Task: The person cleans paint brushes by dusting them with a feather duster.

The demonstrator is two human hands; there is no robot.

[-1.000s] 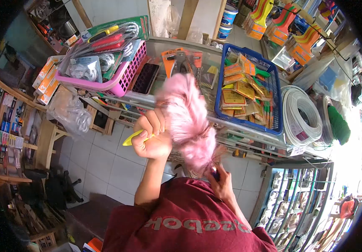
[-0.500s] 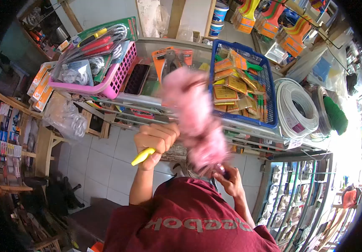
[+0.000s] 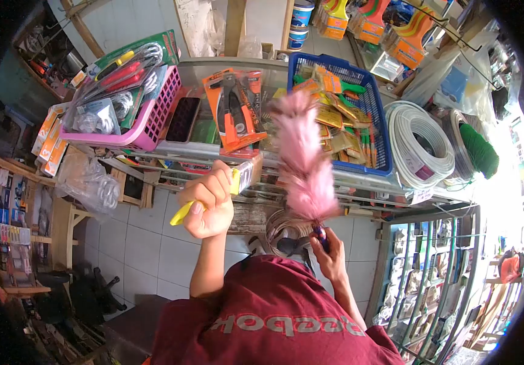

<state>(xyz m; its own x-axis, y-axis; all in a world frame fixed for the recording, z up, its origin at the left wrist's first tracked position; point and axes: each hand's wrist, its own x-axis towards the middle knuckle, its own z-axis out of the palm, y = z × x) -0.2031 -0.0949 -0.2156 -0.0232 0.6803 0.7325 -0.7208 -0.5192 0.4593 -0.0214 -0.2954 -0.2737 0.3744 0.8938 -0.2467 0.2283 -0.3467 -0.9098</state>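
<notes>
My left hand [image 3: 208, 201] is closed round the yellow handle of what looks like a paintbrush [image 3: 183, 213], its pale ferrule and brown bristles pointing toward the counter. My right hand [image 3: 329, 250] grips the dark handle of a pink fluffy duster [image 3: 304, 161]. The duster's head stretches up over the counter's front edge, and its tip overlaps the near left side of a blue basket [image 3: 383, 140]. Beyond my left hand, orange-packaged cutting tools [image 3: 234, 115] lie on the glass counter.
A pink basket [image 3: 163, 112] of packaged cables and tools stands left on the counter, beside a dark phone [image 3: 183, 120]. White cable coils [image 3: 420, 149] sit at the right. Scrapers [image 3: 405, 48] hang above. A glass cabinet [image 3: 426, 274] stands low on the right.
The duster has swung right, off the orange-packaged tools, and is less blurred. My left hand has shifted slightly left and turned, showing the brush end. The view has moved a little right.
</notes>
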